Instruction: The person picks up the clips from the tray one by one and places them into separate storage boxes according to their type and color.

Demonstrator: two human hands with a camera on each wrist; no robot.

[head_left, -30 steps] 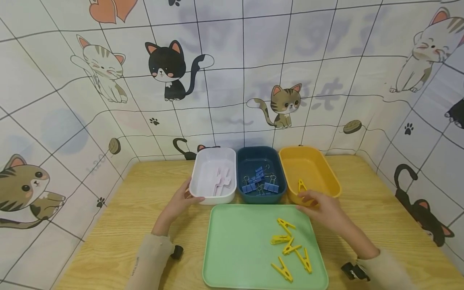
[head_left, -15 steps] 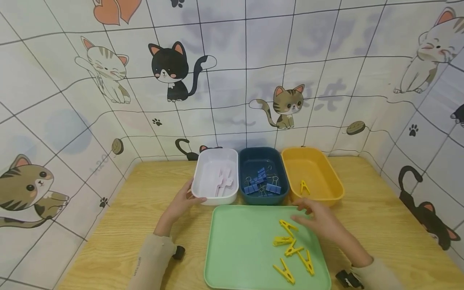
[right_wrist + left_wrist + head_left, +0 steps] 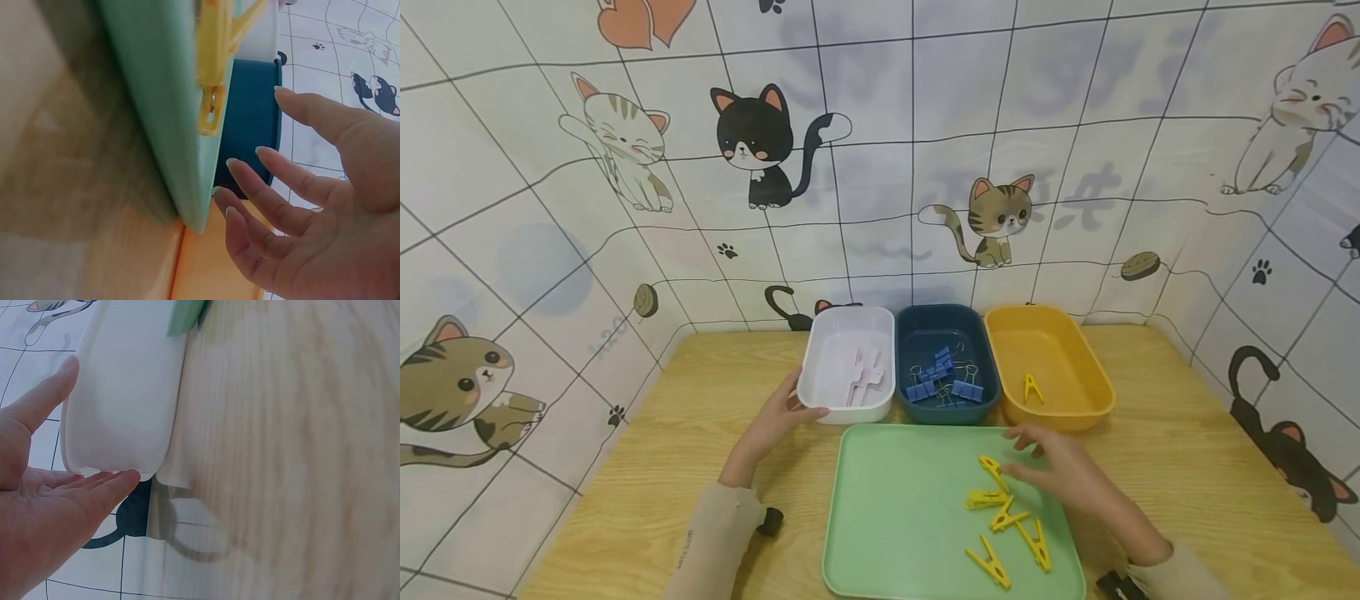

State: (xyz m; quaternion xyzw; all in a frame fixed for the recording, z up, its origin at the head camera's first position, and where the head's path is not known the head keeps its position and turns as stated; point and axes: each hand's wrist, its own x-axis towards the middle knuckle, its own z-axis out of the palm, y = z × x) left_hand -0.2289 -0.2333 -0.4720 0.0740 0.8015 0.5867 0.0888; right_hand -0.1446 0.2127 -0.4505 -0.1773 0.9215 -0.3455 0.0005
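Note:
My left hand (image 3: 778,421) rests against the near left corner of a white bin (image 3: 856,414), thumb along its front and fingers along its side. In the left wrist view those fingers look straight. Above the right part of a green tray (image 3: 895,500), my right hand (image 3: 1056,467) hovers with parted, slightly bent fingers and nothing between them. Its thumb is close to a yellow clothespin (image 3: 992,467) on the tray, where several more lie. A single yellow clothespin (image 3: 1032,388) is in the yellow bin (image 3: 1063,367), beyond that hand.
Between the white and yellow bins stands a dark blue bin (image 3: 951,412) with several blue binder clips (image 3: 967,390). Pale pinkish pieces (image 3: 867,375) lie in the white bin. A cat-print wall covering (image 3: 880,192) rises behind the bins on the wooden table (image 3: 715,358).
My right hand has drawn back from the yellow bin to over the tray, leaving the clothespin lying in that bin. The left hand stays at the white bin.

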